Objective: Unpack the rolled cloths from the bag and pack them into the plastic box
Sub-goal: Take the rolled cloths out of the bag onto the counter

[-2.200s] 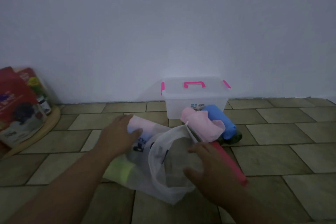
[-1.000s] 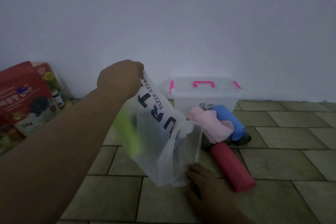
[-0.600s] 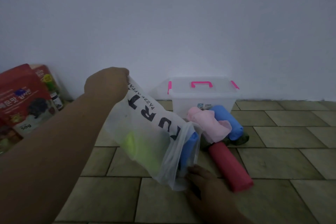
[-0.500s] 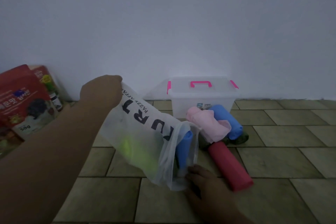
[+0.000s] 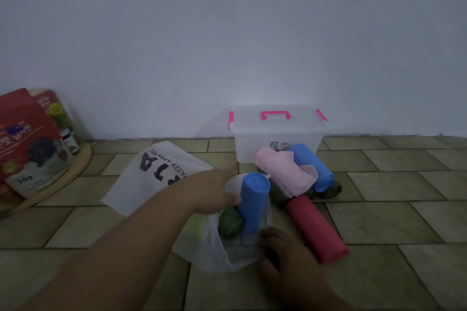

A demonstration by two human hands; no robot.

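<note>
A translucent white bag (image 5: 151, 179) with black lettering lies on the tiled floor, its mouth toward me. A blue rolled cloth (image 5: 254, 199) sticks out of the mouth, beside a dark green roll (image 5: 230, 222) and a yellow-green one (image 5: 194, 225) still inside. My left hand (image 5: 212, 192) closes on the blue roll's side. My right hand (image 5: 285, 255) pinches the bag's mouth edge. On the floor lie a red roll (image 5: 316, 227), a loosened pink cloth (image 5: 283, 171), another blue roll (image 5: 310, 166) and a dark green one (image 5: 328, 189). The clear plastic box (image 5: 278, 149) stands behind them, its pink-handled lid on.
Red snack packages (image 5: 25, 139) and a small jar stand on a round wooden board (image 5: 63, 184) at the far left. A plain white wall runs right behind the box. Tiled floor extends to the right.
My left hand has lowered the bag's raised bottom to the floor and moved to the mouth. A blue roll and a dark green roll have slid out to the opening.
</note>
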